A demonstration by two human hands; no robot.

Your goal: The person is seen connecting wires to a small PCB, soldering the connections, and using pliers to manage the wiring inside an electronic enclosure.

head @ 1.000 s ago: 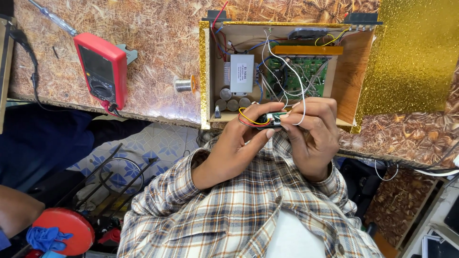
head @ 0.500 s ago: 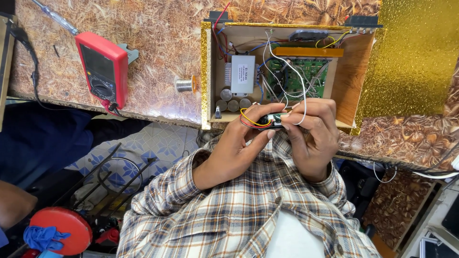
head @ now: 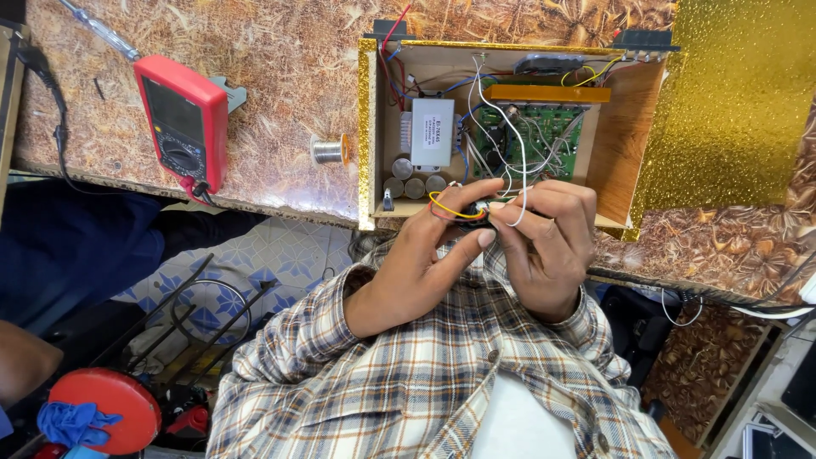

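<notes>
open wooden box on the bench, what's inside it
Inside the open box: a grey transformer block, round capacitors, a green circuit board and loose wires. The hands cover its front edge.

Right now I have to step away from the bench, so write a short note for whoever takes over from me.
Left hand: pinching a small black wired part, thumb beneath it.
Right hand: fingers closed on the same part from the other side.
The part sits at the front edge of the open wooden case; red and yellow wires loop off it, and a white wire runs up to the green circuit board.
The red multimeter and solder spool lie on the bench, untouched.
Done: case open, part in hand.
Left: part not yet seated in the case.
</notes>
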